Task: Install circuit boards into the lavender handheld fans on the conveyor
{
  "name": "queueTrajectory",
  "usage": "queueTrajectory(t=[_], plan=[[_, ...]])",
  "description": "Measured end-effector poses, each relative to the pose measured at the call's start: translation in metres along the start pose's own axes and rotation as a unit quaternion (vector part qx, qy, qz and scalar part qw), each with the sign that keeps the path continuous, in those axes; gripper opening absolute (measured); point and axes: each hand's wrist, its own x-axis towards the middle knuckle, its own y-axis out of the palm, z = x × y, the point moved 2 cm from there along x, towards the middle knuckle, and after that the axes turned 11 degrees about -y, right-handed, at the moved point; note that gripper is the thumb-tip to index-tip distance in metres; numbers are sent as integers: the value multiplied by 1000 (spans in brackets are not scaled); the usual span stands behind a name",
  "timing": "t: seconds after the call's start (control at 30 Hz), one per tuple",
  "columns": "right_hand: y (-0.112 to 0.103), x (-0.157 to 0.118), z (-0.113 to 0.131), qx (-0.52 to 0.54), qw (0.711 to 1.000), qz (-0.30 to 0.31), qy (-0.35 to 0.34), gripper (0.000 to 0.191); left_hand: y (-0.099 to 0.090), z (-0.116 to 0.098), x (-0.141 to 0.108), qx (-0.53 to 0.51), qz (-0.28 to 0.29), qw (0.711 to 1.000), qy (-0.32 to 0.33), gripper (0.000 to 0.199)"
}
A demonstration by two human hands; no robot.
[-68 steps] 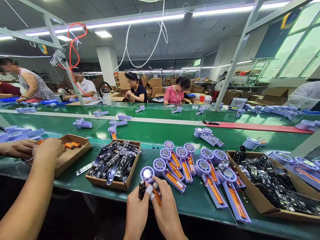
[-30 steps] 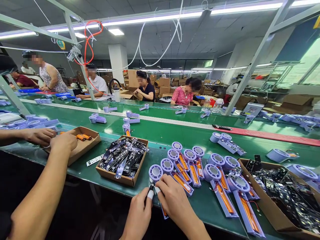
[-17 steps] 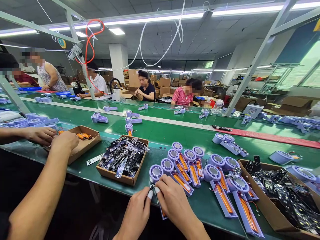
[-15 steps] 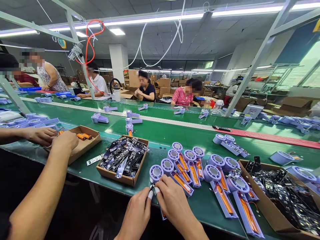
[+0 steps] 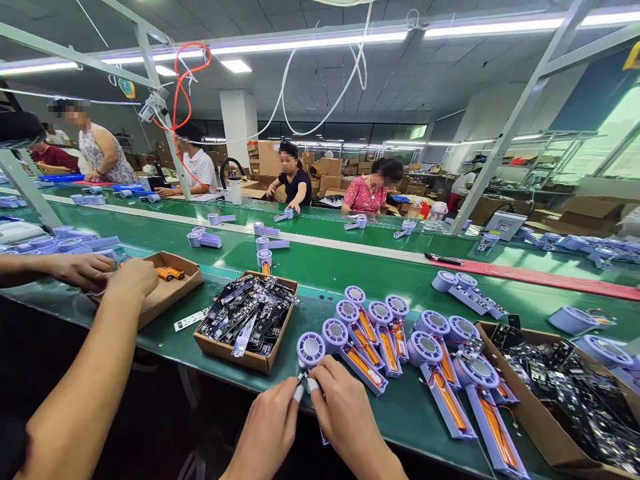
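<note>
A long green conveyor-belt workbench (image 5: pixel 400 427) runs across the view. Directly on it lie lilac round-headed plastic housings (image 5: pixel 447 400) with orange battery strips, a brown cardboard tray of black circuit boards (image 5: pixel 225 357), and a larger brown cardboard tray of boards (image 5: pixel 540 427) at the right edge. Further left sit a shallow cardboard tray (image 5: pixel 170 297) holding orange parts and a small white strip (image 5: pixel 190 324).

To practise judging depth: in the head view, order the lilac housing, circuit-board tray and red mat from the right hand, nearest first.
1. Lilac housing, just ahead of the right hand.
2. Cardboard circuit-board tray, ahead-left.
3. Red mat, far right.
</note>
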Motion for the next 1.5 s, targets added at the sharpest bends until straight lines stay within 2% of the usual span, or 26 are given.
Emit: queueTrajectory(t=[0.1,0.27,0.37,0.53,0.63,0.8,0.93,1.33,1.5], plan=[[1,0,2,25,1000,-12,9,17,4,3,-1,-28,0,1000,-8,24],[7,-4,4,-5,999,-40,-4,18,8,1,-3,-45,-9,999,-10,22],[12,-9,1,29,998,-54,-5,20,10,3,-4,-86,-11,996,-12,23],[15,-13,2,40,994,-94,-26,23,18,13,-3,-150,-8,987,-50,26],[15,-12,4,31,994,-97,-39,21,20,9,-3,-166,-4,984,-56,25],[13,-9,2,125,990,-71,7,18,10,0,-2,-174,-7,983,-54,23],[10,-7,0,189,979,-69,24,18,6,2,-1,-194,4,978,-71,25],[6,-6,5,124,989,-79,10,18,4,2,-2,-148,-4,985,-89,25],[12,-6,8,61,996,-66,0,18,5,1,-5,-117,-10,991,-64,22]])
